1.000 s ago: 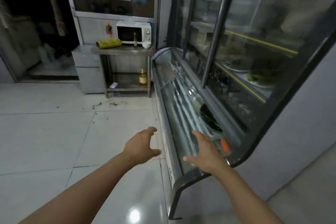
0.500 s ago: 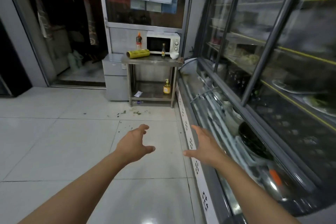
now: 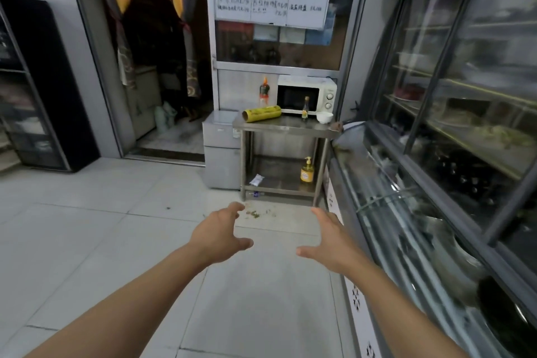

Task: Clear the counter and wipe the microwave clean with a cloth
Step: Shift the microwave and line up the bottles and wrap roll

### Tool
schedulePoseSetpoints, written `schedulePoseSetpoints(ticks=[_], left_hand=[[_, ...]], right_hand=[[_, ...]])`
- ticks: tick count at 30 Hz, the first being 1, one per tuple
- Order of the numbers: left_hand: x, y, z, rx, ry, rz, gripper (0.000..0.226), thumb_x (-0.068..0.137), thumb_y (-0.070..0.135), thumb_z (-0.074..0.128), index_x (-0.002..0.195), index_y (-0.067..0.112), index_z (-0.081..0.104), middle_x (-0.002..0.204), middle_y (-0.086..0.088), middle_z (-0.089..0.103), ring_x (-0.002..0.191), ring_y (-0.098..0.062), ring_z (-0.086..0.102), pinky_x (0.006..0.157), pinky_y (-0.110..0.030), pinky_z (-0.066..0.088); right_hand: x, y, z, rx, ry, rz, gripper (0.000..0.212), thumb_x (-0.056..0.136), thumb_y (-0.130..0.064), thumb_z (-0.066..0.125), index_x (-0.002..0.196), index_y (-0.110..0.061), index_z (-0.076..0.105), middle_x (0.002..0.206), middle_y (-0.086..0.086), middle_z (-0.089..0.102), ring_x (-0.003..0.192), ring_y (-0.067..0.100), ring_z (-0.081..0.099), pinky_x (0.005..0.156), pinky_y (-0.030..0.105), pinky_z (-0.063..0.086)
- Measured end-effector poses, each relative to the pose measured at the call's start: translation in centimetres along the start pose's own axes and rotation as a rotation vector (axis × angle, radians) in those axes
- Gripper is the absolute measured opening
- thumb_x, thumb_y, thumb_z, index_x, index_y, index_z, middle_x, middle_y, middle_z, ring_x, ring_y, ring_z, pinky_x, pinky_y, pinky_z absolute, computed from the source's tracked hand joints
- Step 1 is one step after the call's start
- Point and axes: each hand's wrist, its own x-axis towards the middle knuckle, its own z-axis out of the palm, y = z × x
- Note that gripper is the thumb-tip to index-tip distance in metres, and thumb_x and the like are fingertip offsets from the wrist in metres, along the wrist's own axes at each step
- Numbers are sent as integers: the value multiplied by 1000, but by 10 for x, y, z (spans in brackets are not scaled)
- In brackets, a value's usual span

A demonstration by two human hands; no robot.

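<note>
Closer now than earlier: steel desk point(image 3: 286, 126) carrying one yellow wrap roll point(image 3: 261, 113), one white microwave point(image 3: 306, 94), one small bottle point(image 3: 304, 108), one white bowl point(image 3: 324, 117). Left hand point(image 3: 219, 234) and right hand point(image 3: 331, 240) both spread, holding nothing, above floor.

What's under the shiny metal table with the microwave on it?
A lower shelf holds a yellow pump bottle and a small white packet. A small bottle lies on the floor beneath. The shelf's back corners are too dim to see.
</note>
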Motion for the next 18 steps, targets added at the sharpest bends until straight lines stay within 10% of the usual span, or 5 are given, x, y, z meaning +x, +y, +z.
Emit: schedulePoseSetpoints(ticks=[18], left_hand=[[299,-84,-49,-25,36,31,72,74,42,73,134,28,36,131,3,54,110,-19,56,89,-35,50]], right_hand=[[295,-52,-7,-19,93,-45,100,70,-45,78,147,-30,16,154,-6,18,139,16,26,110,34,28]])
